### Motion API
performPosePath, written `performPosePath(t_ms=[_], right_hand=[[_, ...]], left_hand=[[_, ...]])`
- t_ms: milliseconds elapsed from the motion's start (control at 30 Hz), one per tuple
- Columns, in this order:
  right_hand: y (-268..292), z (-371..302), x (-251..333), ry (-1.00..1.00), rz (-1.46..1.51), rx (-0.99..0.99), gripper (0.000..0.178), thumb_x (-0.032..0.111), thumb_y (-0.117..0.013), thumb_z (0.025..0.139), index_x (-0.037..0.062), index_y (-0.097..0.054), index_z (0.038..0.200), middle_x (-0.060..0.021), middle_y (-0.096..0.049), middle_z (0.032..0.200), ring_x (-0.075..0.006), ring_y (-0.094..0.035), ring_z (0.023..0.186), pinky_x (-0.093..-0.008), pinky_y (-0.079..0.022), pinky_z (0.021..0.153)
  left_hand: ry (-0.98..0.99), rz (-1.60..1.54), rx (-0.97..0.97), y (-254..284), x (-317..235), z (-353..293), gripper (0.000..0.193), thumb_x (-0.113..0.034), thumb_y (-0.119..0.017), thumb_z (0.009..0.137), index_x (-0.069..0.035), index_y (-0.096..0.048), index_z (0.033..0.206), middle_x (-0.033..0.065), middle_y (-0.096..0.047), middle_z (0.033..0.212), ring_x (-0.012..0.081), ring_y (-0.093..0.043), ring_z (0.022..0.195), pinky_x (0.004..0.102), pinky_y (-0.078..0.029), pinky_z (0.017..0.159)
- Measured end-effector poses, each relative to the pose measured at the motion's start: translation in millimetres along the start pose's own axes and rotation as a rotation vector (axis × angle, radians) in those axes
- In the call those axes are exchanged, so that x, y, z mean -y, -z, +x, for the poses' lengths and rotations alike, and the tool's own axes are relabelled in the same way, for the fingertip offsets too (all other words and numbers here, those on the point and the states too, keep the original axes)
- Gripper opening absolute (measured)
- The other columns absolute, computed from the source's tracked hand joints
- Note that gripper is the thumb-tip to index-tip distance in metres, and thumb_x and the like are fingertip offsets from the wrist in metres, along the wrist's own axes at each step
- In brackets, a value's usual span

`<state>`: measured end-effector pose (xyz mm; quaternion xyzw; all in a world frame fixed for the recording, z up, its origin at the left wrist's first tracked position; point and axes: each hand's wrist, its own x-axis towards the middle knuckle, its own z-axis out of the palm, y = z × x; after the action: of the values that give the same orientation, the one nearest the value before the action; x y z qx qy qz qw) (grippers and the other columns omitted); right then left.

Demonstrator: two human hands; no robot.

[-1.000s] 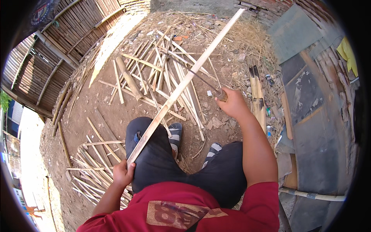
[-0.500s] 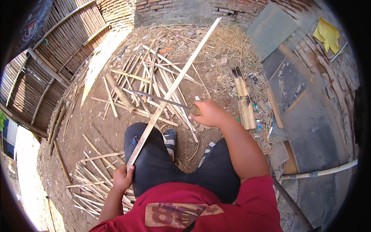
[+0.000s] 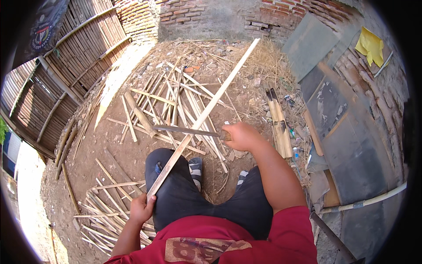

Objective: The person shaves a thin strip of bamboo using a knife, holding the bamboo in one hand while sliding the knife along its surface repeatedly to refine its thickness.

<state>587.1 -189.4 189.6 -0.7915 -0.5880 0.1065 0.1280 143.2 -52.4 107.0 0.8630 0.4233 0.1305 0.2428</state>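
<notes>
Pale strip (image 3: 218, 97) slanted forward-right from gripping left hand (image 3: 142, 209); blade (image 3: 173, 129) in clenched right hand (image 3: 241, 135) crossed it mid-length.

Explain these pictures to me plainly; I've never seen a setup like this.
There is no machine here, just a person's two bare hands. The view comes from a fisheye camera worn on the head, looking down, so straight edges look bent. The left hand grips the near end of a long bamboo strip, which slants across the left thigh. The right hand holds a long-bladed knife, its blade crossing the strip. On the dirt ground lie two heaps of loose strips, a thicker bamboo pole and, to the right, split bamboo.
</notes>
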Motion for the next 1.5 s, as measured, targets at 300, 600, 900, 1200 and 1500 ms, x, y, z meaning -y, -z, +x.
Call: performPosePath(t_ms=[300,600,900,1200,1500], right_hand=[[-10.3,11.8,-59.3,-0.229,0.268,-0.273,0.045,0.03,-0.075,0.083,0.003,-0.067,0.119,-0.0242,-0.072,0.098,-0.0422,-0.069,0.094,-0.0489,-0.055,0.082],[-10.0,13.4,-13.9,0.047,0.06,0.042,0.05,0.032,-0.076,0.084,0.0027,-0.067,0.124,-0.0246,-0.072,0.101,-0.0392,-0.071,0.096,-0.0462,-0.055,0.085],[-5.2,15.5,-8.3,-0.077,0.136,-0.037,0.054,0.03,-0.076,0.085,0.0021,-0.065,0.13,-0.0258,-0.072,0.108,-0.0383,-0.071,0.101,-0.0446,-0.055,0.089],[-7.8,26.1,-67.6,-0.366,0.301,-0.121,0.052,0.032,-0.079,0.081,0.0031,-0.069,0.122,-0.0228,-0.073,0.106,-0.0353,-0.072,0.1,-0.0447,-0.055,0.088],[4.4,14.8,-6.3,0.031,0.051,0.086,0.053,0.037,-0.081,0.08,0.0055,-0.07,0.121,-0.0222,-0.072,0.094,-0.0359,-0.072,0.089,-0.0443,-0.054,0.082]], left_hand=[[0.006,0.056,0.05,5.6,-10.2,4.5,0.054,-0.047,-0.066,0.095,0.002,-0.058,0.075,0.0252,-0.059,0.064,0.0452,-0.061,0.062,0.0489,-0.047,0.058],[0.035,0.02,0.097,15.4,-16.3,2.3,0.055,-0.049,-0.065,0.095,0.001,-0.06,0.075,0.0248,-0.059,0.063,0.0455,-0.063,0.063,0.0492,-0.048,0.059],[-0.003,0.094,0.041,12.7,-10.7,1.2,0.056,-0.052,-0.065,0.094,-0.001,-0.057,0.072,0.0235,-0.058,0.061,0.0466,-0.062,0.062,0.0512,-0.048,0.058],[0.028,0.183,0.086,21.0,-18.0,2.8,0.058,-0.054,-0.065,0.094,-0.001,-0.057,0.073,0.0233,-0.058,0.061,0.0465,-0.062,0.062,0.0517,-0.048,0.058],[0.037,0.047,0.132,22.1,-13.3,4.0,0.056,-0.051,-0.066,0.094,0.0,-0.06,0.074,0.0225,-0.059,0.062,0.0431,-0.063,0.062,0.0477,-0.049,0.059]])
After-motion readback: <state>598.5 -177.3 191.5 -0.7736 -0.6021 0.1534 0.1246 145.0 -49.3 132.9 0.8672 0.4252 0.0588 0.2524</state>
